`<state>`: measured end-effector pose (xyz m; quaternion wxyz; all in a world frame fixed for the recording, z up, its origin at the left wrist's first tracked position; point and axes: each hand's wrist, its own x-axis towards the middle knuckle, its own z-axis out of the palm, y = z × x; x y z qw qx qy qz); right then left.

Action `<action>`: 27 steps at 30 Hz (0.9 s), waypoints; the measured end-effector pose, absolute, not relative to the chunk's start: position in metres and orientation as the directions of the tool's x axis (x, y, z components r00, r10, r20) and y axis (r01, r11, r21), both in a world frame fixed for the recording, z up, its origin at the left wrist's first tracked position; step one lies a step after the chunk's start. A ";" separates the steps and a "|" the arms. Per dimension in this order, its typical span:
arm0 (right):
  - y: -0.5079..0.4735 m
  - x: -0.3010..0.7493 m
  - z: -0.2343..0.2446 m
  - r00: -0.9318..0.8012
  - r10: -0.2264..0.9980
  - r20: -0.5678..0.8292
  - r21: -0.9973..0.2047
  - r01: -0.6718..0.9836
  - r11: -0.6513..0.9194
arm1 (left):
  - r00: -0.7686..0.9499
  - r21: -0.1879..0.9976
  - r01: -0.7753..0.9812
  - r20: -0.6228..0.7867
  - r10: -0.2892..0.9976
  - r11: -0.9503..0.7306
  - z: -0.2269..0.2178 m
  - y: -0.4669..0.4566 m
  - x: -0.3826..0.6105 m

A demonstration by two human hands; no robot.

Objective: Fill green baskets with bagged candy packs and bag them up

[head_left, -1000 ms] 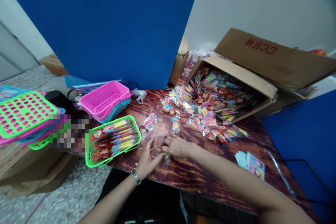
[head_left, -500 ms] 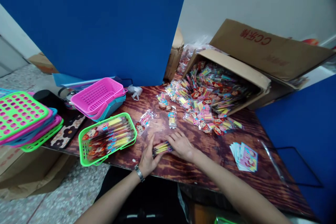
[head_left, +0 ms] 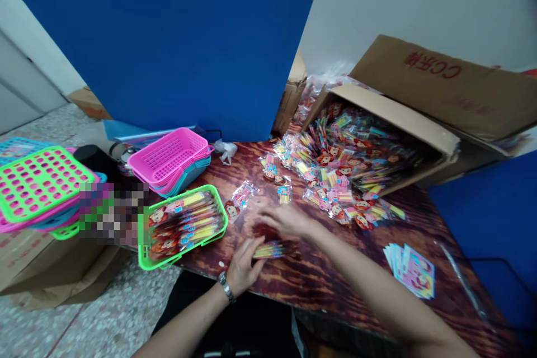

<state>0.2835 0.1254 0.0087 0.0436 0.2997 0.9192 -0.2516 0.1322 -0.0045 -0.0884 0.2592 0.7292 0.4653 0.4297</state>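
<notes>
My left hand (head_left: pixel 245 265), with a metal watch on its wrist, is closed around the end of a small stack of clear plastic packets (head_left: pixel 269 250) with yellow sticks, resting at the table's near side. Just behind that stack hovers my right hand (head_left: pixel 287 220), its fingers smeared by motion; a reddish-brown blur shows below them. Two loose packets lie farther back: one with a red-haired cartoon figure (head_left: pixel 242 199), another with yellow sticks (head_left: pixel 284 192). Left of my hands stands a green basket (head_left: pixel 225 210) holding rows of similar packets.
An open cardboard box (head_left: pixel 398 109) lies tipped, packets spilling onto the wooden table (head_left: pixel 327 268). Nested pink and blue baskets (head_left: pixel 168 159) stand behind the green one. More stacked baskets (head_left: pixel 46 184) are at far left. Printed cards (head_left: pixel 413 271) lie fanned at right, near a blue partition (head_left: pixel 168 39).
My right hand has lifted off the packet stack and moved back from it. My left hand stays at the stack. The whole view has shifted slightly, so things appear farther right.
</notes>
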 end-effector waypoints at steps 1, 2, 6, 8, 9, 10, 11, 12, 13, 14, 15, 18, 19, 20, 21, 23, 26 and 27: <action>0.140 0.269 0.004 -0.793 0.584 -0.173 -0.361 0.603 0.712 | 0.198 0.774 0.459 0.391 0.899 -0.437 -0.088 -0.005 0.132; 0.152 0.254 -0.001 -0.792 0.594 -0.138 -0.285 0.606 0.742 | 0.201 0.770 0.459 0.395 0.896 -0.443 -0.087 -0.005 0.132; 0.177 0.211 -0.024 -0.874 0.463 -0.149 -0.077 0.477 0.875 | 0.211 0.766 0.455 0.404 0.890 -0.455 -0.085 -0.005 0.132; 0.178 0.212 -0.028 -0.900 0.407 -0.156 -0.031 0.417 0.909 | 0.213 0.767 0.453 0.403 0.890 -0.455 -0.086 -0.005 0.132; 0.176 0.218 -0.027 -0.915 0.372 -0.159 -0.022 0.380 0.925 | 0.216 0.766 0.450 0.406 0.888 -0.459 -0.086 -0.005 0.132; 0.175 0.225 -0.026 -0.928 0.335 -0.163 -0.024 0.344 0.939 | 0.223 0.763 0.446 0.411 0.884 -0.467 -0.087 -0.004 0.132; 0.173 0.234 -0.023 -0.933 0.318 -0.166 -0.034 0.328 0.944 | 0.231 0.761 0.438 0.419 0.878 -0.479 -0.086 -0.004 0.132; 0.171 0.242 -0.021 -0.925 0.338 -0.171 -0.052 0.351 0.935 | 0.238 0.759 0.428 0.429 0.871 -0.491 -0.086 -0.004 0.132; 0.169 0.249 -0.019 -0.888 0.425 -0.177 -0.076 0.443 0.893 | 0.244 0.758 0.418 0.437 0.866 -0.501 -0.085 -0.004 0.132; 0.167 0.253 -0.018 -0.807 0.559 -0.189 -0.098 0.582 0.807 | 0.247 0.760 0.409 0.441 0.863 -0.505 -0.085 -0.003 0.132; 0.166 0.255 -0.018 -0.681 0.702 -0.207 -0.113 0.730 0.674 | 0.251 0.762 0.401 0.442 0.861 -0.508 -0.084 -0.003 0.132; 0.162 0.242 -0.023 -0.313 0.913 -0.263 -0.108 0.950 0.294 | 0.269 0.765 0.385 0.442 0.856 -0.516 -0.083 -0.003 0.132; 0.160 0.234 -0.025 -0.278 0.920 -0.276 -0.105 0.960 0.258 | 0.277 0.764 0.382 0.442 0.853 -0.520 -0.083 -0.002 0.132; 0.159 0.226 -0.027 -0.283 0.914 -0.290 -0.109 0.959 0.262 | 0.282 0.763 0.382 0.441 0.852 -0.521 -0.084 -0.002 0.131; 0.157 0.220 -0.028 -0.297 0.905 -0.304 -0.120 0.954 0.273 | 0.285 0.762 0.383 0.440 0.851 -0.522 -0.084 -0.002 0.131; 0.157 0.217 -0.026 -0.369 0.869 -0.330 -0.151 0.929 0.337 | 0.289 0.764 0.385 0.432 0.854 -0.517 -0.085 -0.002 0.131; 0.166 0.243 -0.010 -0.525 0.774 -0.355 -0.187 0.850 0.492 | 0.294 0.773 0.377 0.422 0.858 -0.510 -0.084 -0.001 0.130; 0.171 0.258 -0.003 -0.575 0.733 -0.364 -0.187 0.816 0.547 | 0.296 0.776 0.373 0.419 0.858 -0.508 -0.084 -0.001 0.131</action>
